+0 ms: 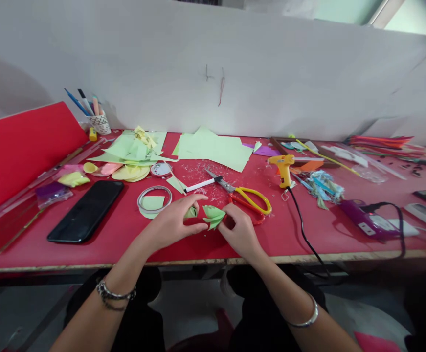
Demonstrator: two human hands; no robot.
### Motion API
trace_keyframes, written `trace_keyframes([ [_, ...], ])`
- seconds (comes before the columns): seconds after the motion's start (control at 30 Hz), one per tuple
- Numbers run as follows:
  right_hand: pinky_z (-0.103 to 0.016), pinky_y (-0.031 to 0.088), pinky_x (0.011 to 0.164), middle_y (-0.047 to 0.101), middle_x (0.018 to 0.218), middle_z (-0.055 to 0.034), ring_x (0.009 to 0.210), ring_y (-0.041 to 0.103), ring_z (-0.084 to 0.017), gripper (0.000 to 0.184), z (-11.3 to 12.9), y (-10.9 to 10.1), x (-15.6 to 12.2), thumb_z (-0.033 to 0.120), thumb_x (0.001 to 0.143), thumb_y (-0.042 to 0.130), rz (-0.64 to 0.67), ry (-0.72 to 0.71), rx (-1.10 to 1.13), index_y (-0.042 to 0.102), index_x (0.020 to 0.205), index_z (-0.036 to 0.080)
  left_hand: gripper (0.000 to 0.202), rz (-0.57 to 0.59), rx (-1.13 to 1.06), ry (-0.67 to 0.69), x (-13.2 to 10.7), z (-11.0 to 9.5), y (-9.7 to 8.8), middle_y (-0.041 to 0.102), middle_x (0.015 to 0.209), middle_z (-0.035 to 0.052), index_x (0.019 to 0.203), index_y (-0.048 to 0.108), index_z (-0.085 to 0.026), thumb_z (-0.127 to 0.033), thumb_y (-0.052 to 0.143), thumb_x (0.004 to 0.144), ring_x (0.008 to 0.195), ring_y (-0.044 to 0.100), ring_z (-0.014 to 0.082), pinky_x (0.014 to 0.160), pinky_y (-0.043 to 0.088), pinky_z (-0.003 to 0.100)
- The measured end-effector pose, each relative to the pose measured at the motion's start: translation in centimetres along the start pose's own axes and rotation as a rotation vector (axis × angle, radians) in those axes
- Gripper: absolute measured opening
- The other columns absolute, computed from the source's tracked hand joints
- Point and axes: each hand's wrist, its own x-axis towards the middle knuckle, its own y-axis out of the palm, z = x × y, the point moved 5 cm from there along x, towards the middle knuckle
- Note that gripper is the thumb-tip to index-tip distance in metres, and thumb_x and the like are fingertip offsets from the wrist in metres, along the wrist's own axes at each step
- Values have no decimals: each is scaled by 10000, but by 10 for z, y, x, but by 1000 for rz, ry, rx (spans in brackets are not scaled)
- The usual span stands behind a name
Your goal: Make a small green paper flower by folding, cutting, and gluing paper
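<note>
My right hand (239, 231) pinches a small light-green folded paper piece (213, 216) with pointed, petal-like tips, just above the red table. Facing it, my left hand (174, 220) has thumb and forefinger spread apart. A small curled green paper piece (191, 212) shows in the gap of the left hand; whether the hand touches it I cannot tell. Beyond the right hand lie scissors (253, 198) with yellow and red handles, blades partly apart. A white marker with a black cap (203, 185) rests against the blades. Beside my left hand is a roll of clear tape (138, 203).
A black phone (86, 211) lies at left, near light-green sheets (213, 147) and a pen cup (100, 123). On the right stand a yellow glue gun (284, 171) with a trailing black cord and a purple power strip (369, 222). Paper scraps litter the middle.
</note>
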Motion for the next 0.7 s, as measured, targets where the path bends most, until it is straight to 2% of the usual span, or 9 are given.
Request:
trace_keyframes([
  [0.23,-223,337,552,459,641,10,599,448,-120,92,4,4,-4,148,714,499,45,-7,-4,468,631,173,267,-41,57,107,1,-10,2,580,1005,20,1035,484,-216,-335,544,803,893,551,155,761,429,265],
  [0.4,-224,330,555,458,646,12,593,437,-115,83,4,2,-5,124,712,495,48,16,23,473,648,172,233,-103,92,147,1,-12,1,576,921,15,1007,466,-201,-305,537,811,815,550,136,693,426,241],
  [0.53,-222,328,553,448,649,15,601,431,-112,89,8,-1,-6,116,720,491,55,9,43,467,654,171,116,-67,97,205,1,-16,2,575,895,10,911,512,-192,-282,499,838,805,543,124,674,418,223],
  [0.7,-221,333,541,419,651,19,588,414,-102,93,14,-6,-9,112,737,474,79,-11,45,472,665,171,124,-56,99,268,2,-16,4,569,872,21,881,539,-180,-282,475,853,796,540,123,678,419,225],
])
